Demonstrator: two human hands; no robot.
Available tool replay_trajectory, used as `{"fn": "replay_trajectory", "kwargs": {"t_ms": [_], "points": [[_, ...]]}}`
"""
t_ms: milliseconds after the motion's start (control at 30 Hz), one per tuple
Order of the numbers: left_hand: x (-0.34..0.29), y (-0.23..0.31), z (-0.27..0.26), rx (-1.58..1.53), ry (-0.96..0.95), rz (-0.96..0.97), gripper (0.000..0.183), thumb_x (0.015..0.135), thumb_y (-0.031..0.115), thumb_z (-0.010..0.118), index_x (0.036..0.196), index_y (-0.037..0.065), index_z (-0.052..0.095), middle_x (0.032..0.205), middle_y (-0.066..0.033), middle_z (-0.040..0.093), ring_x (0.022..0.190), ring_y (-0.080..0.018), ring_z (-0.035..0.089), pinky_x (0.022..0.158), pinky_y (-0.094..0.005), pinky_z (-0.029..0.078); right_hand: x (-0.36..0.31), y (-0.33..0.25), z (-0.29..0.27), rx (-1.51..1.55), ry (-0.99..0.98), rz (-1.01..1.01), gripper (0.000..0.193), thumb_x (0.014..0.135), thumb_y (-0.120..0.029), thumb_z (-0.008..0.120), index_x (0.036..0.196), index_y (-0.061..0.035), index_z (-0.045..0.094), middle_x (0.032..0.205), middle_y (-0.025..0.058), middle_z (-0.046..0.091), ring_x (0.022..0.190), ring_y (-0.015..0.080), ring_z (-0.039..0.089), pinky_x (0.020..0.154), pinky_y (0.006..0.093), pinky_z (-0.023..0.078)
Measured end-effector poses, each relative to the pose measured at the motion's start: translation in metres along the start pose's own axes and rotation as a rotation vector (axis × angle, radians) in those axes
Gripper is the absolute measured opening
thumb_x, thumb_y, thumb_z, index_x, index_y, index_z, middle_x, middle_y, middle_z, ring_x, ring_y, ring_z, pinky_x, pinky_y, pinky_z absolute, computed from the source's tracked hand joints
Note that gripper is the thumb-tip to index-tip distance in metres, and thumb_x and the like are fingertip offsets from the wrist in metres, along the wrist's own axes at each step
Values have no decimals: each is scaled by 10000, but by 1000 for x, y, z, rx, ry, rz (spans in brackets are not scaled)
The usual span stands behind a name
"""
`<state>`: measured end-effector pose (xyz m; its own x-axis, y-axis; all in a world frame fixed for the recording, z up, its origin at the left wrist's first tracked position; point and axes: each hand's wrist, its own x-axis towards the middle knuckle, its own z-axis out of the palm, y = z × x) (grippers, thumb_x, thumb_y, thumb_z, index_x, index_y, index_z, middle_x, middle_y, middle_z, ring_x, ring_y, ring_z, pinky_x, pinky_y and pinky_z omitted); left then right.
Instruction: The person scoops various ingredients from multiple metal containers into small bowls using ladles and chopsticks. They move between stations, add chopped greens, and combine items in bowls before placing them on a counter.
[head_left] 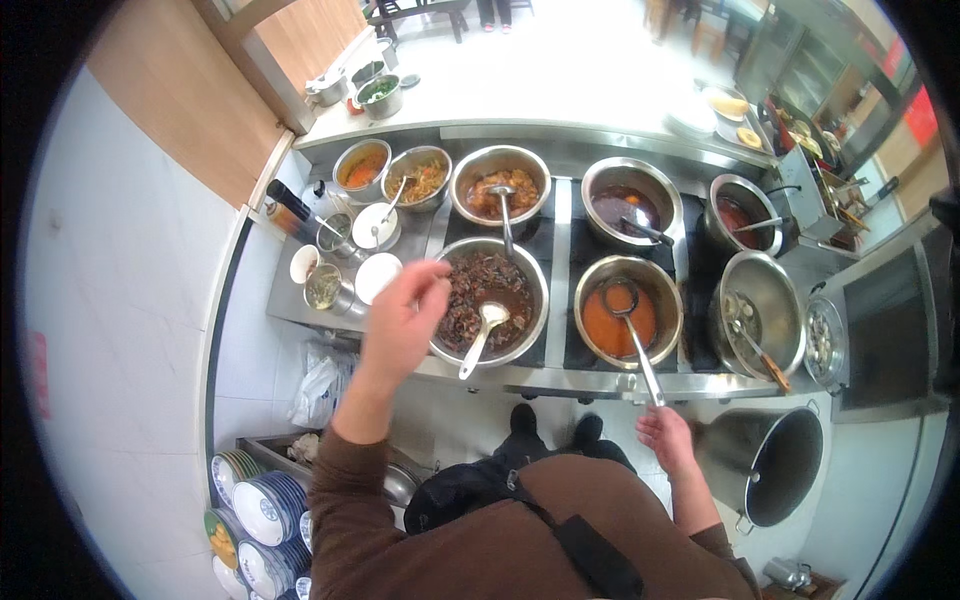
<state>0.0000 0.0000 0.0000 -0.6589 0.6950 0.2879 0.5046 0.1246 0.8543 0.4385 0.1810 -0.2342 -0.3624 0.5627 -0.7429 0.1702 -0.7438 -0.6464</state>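
Note:
My left hand (402,315) is raised by the left rim of a steel pot of dark chopped topping (468,290). Its fingers are curled together, and whatever they may hold is hidden. A white serving spoon (488,330) rests in that pot, its handle over the near rim. My right hand (667,438) is at the counter's front edge, fingers apart, just below the handle end of a steel ladle (640,352). The ladle's bowl lies in a pot of orange-red broth (641,310).
Behind stand pots of braised pieces (490,200) and dark broth (620,208). A wide pot (775,330) is at right, above a tall floor pot (785,470). White bowls (378,278) and seasoning jars (323,287) sit at left. Stacked plates (262,510) are low at left.

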Motion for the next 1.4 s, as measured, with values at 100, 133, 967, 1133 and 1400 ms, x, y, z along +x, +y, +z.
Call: {"fn": "replay_trajectory", "kwargs": {"t_ms": [100, 133, 967, 1133, 1400], "points": [[-34, -71, 37, 5, -143, -345, 234, 982, 158, 628, 1150, 5, 685, 952, -71, 713, 872, -135, 650, 791, -293, 526, 7, -24, -5, 190, 23, 36, 395, 1073, -368, 506, 1342, -84, 558, 1058, 120, 688, 939, 243, 701, 769, 385, 587], [-53, -86, 45, 26, -192, -407, 259, 985, 199, 623, 1146, 5, 684, 966, -83, 719, 884, -156, 659, 808, -312, 528, 8, -33, -4, 125, -20, 22, 395, 1072, -365, 509, 1350, -88, 555, 1061, 115, 684, 936, 239, 702, 768, 383, 587], [-163, -298, -102, 55, -365, -825, 350, 930, 282, 645, 1133, 2, 695, 1029, -138, 745, 945, -268, 707, 866, -381, 551, 8, -129, 148, -1194, 363, -662, 405, 976, -189, 616, 1351, -36, 614, 1006, 148, 728, 915, 223, 681, 870, 358, 522], [-142, -332, -133, -246, -163, -953, 259, 963, 224, 632, 1105, 15, 681, 927, -67, 705, 804, -145, 664, 743, -311, 546, -1, -119, 236, -1012, 83, -621, 379, 983, -140, 629, 1335, 1, 617, 1045, 103, 732, 956, 161, 669, 878, 305, 522], [-133, -329, -160, -460, 3, -1110, 234, 1010, 262, 632, 1107, 51, 658, 899, -37, 667, 710, -109, 611, 641, -281, 526, 33, -114, 324, -675, -218, -512, 364, 992, -121, 637, 1326, 23, 619, 1081, 65, 714, 950, 105, 641, 834, 257, 514]]}}
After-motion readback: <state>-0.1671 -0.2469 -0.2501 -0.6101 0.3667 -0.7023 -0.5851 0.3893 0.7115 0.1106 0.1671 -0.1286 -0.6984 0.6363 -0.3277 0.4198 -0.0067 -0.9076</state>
